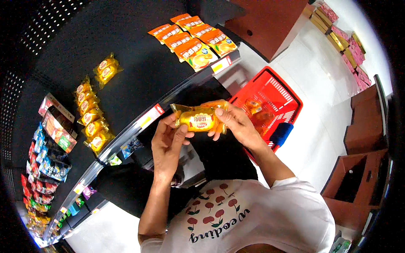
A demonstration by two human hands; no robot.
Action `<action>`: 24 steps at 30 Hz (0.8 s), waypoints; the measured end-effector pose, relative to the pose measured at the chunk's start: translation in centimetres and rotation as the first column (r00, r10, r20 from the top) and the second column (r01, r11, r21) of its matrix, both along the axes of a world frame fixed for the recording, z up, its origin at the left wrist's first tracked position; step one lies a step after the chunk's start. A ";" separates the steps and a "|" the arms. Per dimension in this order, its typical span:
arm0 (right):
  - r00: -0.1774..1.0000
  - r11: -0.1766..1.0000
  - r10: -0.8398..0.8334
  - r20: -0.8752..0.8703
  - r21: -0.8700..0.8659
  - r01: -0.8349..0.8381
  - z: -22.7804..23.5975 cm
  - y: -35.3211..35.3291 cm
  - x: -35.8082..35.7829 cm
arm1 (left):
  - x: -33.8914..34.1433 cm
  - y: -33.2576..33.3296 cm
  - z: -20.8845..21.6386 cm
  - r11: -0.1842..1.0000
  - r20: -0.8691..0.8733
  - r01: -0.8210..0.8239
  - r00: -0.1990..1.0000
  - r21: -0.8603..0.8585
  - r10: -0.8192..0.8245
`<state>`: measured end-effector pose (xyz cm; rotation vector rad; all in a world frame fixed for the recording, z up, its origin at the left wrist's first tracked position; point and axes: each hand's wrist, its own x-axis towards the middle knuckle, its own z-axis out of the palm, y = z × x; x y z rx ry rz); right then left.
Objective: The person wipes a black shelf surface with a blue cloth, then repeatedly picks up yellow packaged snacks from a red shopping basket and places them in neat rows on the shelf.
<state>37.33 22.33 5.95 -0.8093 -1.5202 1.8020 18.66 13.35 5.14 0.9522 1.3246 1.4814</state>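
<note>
Between my two hands is a packaged snack cake point(198, 120) in a shiny yellow wrapper, held level in front of my body. My left hand point(168, 141) grips its left end, thumb on the front and fingers behind. At the other end my right hand point(236, 122) has its thumb pressed on the wrapper, with fingertips showing below. Part of another yellow wrapper seems to show behind the right end; I cannot tell if it is a second pack. Matching yellow packs point(89, 111) lie in a row on the black shelf point(135, 71), with a couple more point(107, 70) farther back.
A red shopping basket point(291, 90) with yellow packs inside stands on the floor to the right. Orange pouches point(198, 52) lie at the shelf's far end. Bagged snacks point(54, 168) fill its left part. Brown cabinets point(363, 168) and stacked boxes point(348, 46) stand along the right.
</note>
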 end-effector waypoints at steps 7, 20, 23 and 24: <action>0.968 0.971 0.217 0.130 0.072 -0.227 -0.7 -0.7 -1.9 | -1.9 -0.7 -0.8 0.974 0.136 -0.226 0.965 -0.004 0.224; 0.988 0.984 0.129 0.084 0.114 -0.138 -1.1 -0.2 -8.4 | -5.7 -2.7 -0.5 0.981 0.080 -0.169 0.984 0.091 0.162; 0.992 0.952 0.110 0.067 0.281 -0.124 0.2 2.7 -10.2 | -7.6 -2.8 1.1 0.996 -0.020 -0.086 0.996 -0.031 0.086; 0.991 0.941 0.119 0.069 0.309 -0.134 1.1 3.1 -10.8 | -8.1 -2.5 1.1 0.997 -0.077 -0.067 0.995 -0.044 0.064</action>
